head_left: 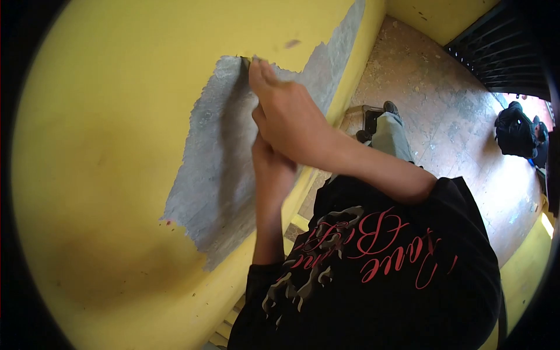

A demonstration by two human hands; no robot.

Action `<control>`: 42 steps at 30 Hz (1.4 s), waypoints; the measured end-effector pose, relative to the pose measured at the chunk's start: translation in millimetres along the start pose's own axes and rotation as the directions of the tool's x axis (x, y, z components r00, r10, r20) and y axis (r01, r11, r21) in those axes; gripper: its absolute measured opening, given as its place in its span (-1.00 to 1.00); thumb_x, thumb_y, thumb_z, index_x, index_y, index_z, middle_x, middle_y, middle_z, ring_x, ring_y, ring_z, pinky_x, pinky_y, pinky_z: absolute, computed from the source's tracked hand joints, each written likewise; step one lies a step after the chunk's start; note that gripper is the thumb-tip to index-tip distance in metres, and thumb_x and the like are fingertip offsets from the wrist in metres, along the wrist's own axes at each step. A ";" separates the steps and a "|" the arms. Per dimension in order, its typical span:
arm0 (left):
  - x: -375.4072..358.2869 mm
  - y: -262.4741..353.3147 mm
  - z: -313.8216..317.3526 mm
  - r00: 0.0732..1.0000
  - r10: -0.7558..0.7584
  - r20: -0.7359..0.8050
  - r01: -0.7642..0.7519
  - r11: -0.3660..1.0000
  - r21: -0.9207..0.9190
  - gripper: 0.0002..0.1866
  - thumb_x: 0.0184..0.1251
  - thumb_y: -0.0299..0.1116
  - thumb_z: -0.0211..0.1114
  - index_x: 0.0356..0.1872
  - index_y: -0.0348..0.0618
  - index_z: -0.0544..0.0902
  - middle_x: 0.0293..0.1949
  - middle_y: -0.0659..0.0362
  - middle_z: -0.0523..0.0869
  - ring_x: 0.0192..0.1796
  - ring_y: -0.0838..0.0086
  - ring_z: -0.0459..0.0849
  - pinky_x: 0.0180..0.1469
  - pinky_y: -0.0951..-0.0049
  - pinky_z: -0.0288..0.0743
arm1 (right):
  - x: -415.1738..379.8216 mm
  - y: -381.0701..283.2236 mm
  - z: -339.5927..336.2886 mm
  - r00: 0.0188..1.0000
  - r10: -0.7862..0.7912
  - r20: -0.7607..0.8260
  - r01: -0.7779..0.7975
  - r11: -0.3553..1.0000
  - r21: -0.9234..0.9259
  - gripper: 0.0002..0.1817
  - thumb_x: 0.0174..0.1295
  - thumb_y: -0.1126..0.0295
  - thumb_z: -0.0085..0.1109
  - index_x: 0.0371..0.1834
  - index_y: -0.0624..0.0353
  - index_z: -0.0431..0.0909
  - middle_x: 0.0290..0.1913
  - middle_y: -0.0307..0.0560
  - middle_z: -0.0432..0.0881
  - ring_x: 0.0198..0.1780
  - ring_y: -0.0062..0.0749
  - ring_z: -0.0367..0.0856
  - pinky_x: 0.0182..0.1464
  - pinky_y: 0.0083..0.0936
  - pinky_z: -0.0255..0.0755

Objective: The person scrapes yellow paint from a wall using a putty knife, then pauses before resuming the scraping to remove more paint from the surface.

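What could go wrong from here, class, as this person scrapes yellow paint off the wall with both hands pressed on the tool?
1. The scraper is almost hidden under the right hand; a slip could drag the fingertips across the bare grey patch.
2. The left hand sits directly below, in the path of a downward slip.
3. Flakes may fall onto the floor.

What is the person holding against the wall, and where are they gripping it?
A dark scraping tool, mostly hidden. Both hands, right hand over left hand, cover its handle; only the tip shows.
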State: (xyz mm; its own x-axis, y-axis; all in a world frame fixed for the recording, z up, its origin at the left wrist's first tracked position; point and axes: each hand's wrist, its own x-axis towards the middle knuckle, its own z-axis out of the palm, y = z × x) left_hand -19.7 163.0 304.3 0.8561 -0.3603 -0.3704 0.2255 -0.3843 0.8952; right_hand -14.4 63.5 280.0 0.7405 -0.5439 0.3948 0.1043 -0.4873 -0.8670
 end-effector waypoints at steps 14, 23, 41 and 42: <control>-9.2 37.1 -31.2 0.989 -0.018 0.147 0.037 0.991 -0.132 -0.83 0.30 -0.48 0.10 -0.11 -0.22 0.48 -0.51 0.32 0.50 -0.65 0.76 0.36 -0.68 0.68 0.13 | 15.9 -30.8 -11.5 0.986 -0.160 0.044 0.163 0.983 -0.087 -0.40 -0.04 0.62 0.10 0.12 0.77 0.25 0.07 0.72 0.42 -0.03 0.30 0.61 -0.14 -0.24 0.61; -14.7 31.9 -22.5 0.988 0.001 0.157 0.017 0.993 -0.117 -0.85 0.24 -0.53 0.02 -0.19 -0.21 0.50 -0.55 0.32 0.48 -0.66 0.76 0.36 -0.69 0.67 0.12 | 18.4 -32.0 -15.8 0.993 -0.102 0.061 0.108 0.988 -0.109 -0.38 -0.08 0.62 0.16 0.12 0.69 0.28 0.05 0.61 0.47 -0.06 0.25 0.63 -0.19 -0.23 0.60; -22.9 25.5 1.4 0.998 0.049 0.050 -0.046 0.998 -0.052 -0.83 0.36 -0.42 0.02 -0.14 -0.26 0.52 -0.52 0.26 0.53 -0.73 0.72 0.25 -0.73 0.61 -0.01 | 13.7 -33.0 -10.6 0.992 -0.130 0.005 0.129 0.981 -0.144 -0.56 -0.06 0.59 0.09 -0.07 0.61 0.33 -0.26 0.32 0.55 -0.42 0.11 0.61 -0.44 -0.23 0.52; -27.1 28.7 8.8 0.998 0.060 -0.032 -0.062 0.996 -0.060 -0.84 0.37 -0.43 0.01 -0.15 -0.25 0.52 -0.52 0.27 0.52 -0.73 0.71 0.24 -0.74 0.61 -0.02 | 12.6 -31.8 -12.1 0.992 -0.127 0.026 0.129 0.982 -0.138 -0.57 -0.06 0.59 0.09 -0.08 0.61 0.35 -0.24 0.33 0.56 -0.39 0.11 0.62 -0.42 -0.25 0.54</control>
State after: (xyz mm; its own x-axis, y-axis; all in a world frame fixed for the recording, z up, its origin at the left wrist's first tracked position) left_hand -40.6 154.2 337.8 0.8825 -0.3554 -0.3081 0.1996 -0.3101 0.9295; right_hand -16.4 63.8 316.2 0.7381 -0.4598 0.4938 0.1066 -0.6432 -0.7583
